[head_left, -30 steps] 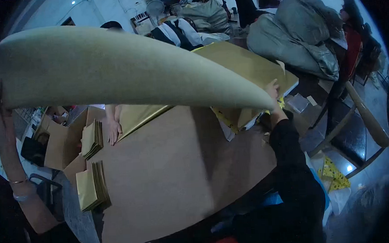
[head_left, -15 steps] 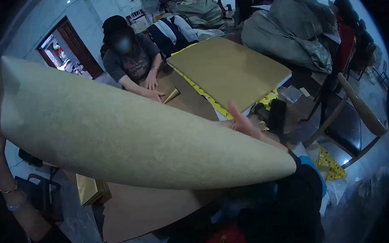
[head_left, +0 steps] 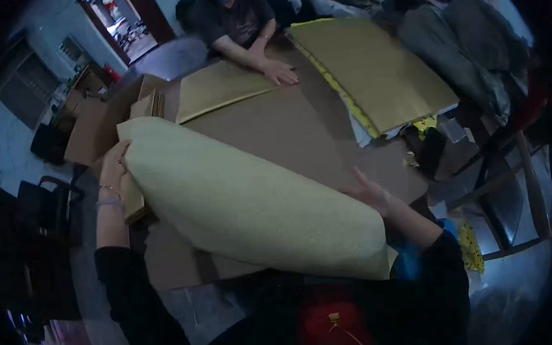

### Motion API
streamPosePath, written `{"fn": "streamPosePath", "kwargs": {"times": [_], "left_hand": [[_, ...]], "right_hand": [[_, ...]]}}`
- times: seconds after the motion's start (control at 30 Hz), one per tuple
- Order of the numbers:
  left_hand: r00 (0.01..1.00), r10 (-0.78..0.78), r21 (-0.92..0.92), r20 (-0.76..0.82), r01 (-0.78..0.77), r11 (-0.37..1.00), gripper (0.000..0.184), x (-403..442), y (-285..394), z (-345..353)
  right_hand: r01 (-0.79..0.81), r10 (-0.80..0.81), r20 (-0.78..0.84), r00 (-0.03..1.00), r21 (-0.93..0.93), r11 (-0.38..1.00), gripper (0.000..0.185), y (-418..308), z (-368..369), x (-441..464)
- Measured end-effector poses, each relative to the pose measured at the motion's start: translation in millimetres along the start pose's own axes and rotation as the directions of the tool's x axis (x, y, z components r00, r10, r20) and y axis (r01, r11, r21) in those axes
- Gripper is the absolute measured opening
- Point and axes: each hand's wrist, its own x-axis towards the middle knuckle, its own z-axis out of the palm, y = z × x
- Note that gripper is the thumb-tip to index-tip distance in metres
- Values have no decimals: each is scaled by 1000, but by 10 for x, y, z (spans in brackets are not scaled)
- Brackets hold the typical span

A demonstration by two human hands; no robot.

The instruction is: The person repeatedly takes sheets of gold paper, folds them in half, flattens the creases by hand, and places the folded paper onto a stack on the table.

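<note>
A large pale yellow sheet of paper (head_left: 246,199) bows in a curve in front of me, slanting down from upper left to lower right. Its upper left edge is pinched in my left hand (head_left: 115,164). On the far side of the sheet, near its right end, my right hand (head_left: 369,193) has its fingers spread; whether its palm touches the paper I cannot tell. Beneath is a table covered in brown cardboard (head_left: 273,125). Across it, a co-worker's hands (head_left: 276,71) lie flat by a folded gold sheet (head_left: 220,87).
A stack of gold sheets (head_left: 371,72) with yellow wrapping lies at the table's right. An open cardboard box (head_left: 96,130) stands at the left. A wooden chair (head_left: 505,203) is at the right, with large grey sacks (head_left: 458,54) behind.
The sheet has come down and away from my face toward the table, with my left hand still on its edge. The co-worker's gold sheet now lies more in view. My view has tilted downward.
</note>
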Motion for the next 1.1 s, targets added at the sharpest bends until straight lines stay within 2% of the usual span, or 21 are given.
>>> {"fn": "streamPosePath", "kwargs": {"times": [0.03, 0.1, 0.13, 0.2, 0.23, 0.27, 0.33, 0.4, 0.47, 0.5, 0.53, 0.6, 0.63, 0.7, 0.77, 0.8, 0.87, 0.93, 0.97, 1.03, 1.1], "left_hand": [[1000, 31, 101, 2, -31, 994, 32, -219, -103, 126], [964, -231, -100, -131, 219, 971, 32, -224, -161, 347], [957, -250, -100, -148, 237, 966, 32, -97, -282, 271], [948, -291, -55, -129, 286, 957, 36, 107, -621, 127], [964, -258, -104, -57, 252, 962, 39, 125, -760, 77], [963, -263, -103, -63, 256, 961, 39, 147, -756, 87], [978, -177, -172, -111, 156, 973, 47, 183, -625, 151], [991, -73, -307, -116, 34, 951, 34, 130, -564, 189], [995, 90, -459, -34, -95, 884, 33, 171, -551, 161], [994, 37, -471, -99, -79, 879, 36, 207, -611, 184], [994, 39, -470, -103, -83, 879, 36, 230, -705, 217], [982, -64, -474, -179, -29, 880, 41, 186, -885, 325], [988, -148, -475, -46, 109, 873, 50, 25, -899, 414], [989, 36, -370, 145, 20, 929, 59, -150, -1150, 454], [970, -134, -436, 204, 213, 874, 63, -542, -1245, 595], [956, -177, -479, 232, 271, 835, 63, -802, -1255, 655], [785, 19, -556, 619, 421, 717, 58, -1010, -1892, 322], [908, -4, -537, 418, 251, 805, 50, -1585, -2092, 402], [907, -15, -535, 422, 262, 803, 50, -1766, -1977, 526], [919, -105, -186, 380, 188, 964, 43, -2092, -1600, 723], [903, -136, -95, 408, 190, 977, 40, -2126, -1613, 590]], "right_hand": [[-44, 44, 5, 999, 9, 999, 87, 82, -123, -10], [-30, 34, -15, 999, 211, 977, 81, 153, -360, -45], [-57, 61, -13, 998, 214, 975, 81, 157, -483, -66], [-68, 84, -150, 985, 112, 991, 73, 196, -635, -57], [-53, 42, -337, 941, -23, 998, 77, 115, -203, -154], [-61, 50, -335, 941, -23, 998, 77, 8, 99, -216], [241, -416, -187, 890, -581, 777, 82, -205, 457, -237], [520, -667, 88, 740, -704, 484, 90, -407, 439, -155], [546, -737, 127, 664, -756, 361, 91, -606, 336, -23], [556, -797, 166, 580, -796, 238, 91, -678, 306, 46], [612, -773, 100, 627, -678, 408, 91, -703, 365, 139], [542, -784, 79, 616, -765, 348, 91, -800, -6, 422], [458, -798, 55, 601, -841, 287, 91, -822, -43, 507], [483, -791, 27, 612, -804, 346, 89, -806, -91, 595], [399, -732, -138, 667, -764, 507, 86, -822, -340, 754], [321, -758, -79, 647, -874, 364, 82, -879, -735, 883], [288, -745, -127, 654, -869, 401, 81, -839, -590, 794], [216, -758, -211, 617, -881, 422, 79, -796, -836, 830], [264, -725, -202, 659, -840, 474, 77, -813, -910, 815], [339, -701, -182, 689, -775, 534, 74, -784, -799, 747], [296, -691, -229, 686, -779, 552, 74, -823, -877, 753]]}}
